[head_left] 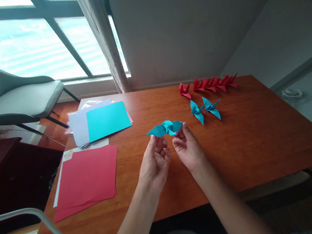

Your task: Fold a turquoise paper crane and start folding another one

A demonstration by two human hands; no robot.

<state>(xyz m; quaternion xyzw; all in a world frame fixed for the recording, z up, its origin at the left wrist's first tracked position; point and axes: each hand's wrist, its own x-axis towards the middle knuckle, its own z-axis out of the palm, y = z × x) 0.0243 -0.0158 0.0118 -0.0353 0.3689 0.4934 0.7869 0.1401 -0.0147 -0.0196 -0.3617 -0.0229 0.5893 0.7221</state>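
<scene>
A blue origami crane (168, 128) is held up over the middle of the wooden table, its wings spread to left and right. My left hand (155, 161) pinches its left wing between thumb and fingers. At the right wing, my right hand (188, 147) has thumb and fingers closed on the tip. Two finished blue paper cranes (211, 108) stand on the table beyond my right hand. Behind them, a row of several red paper cranes (214, 83) lines the far edge.
Red paper sheets (87, 178) lie at the table's left side. Beyond them, blue sheets (109, 121) rest on pale sheets (79, 127). The wooden table (258, 139) extends to the right. A chair (25, 97) stands by the window; a curtain (106, 40) hangs behind the table.
</scene>
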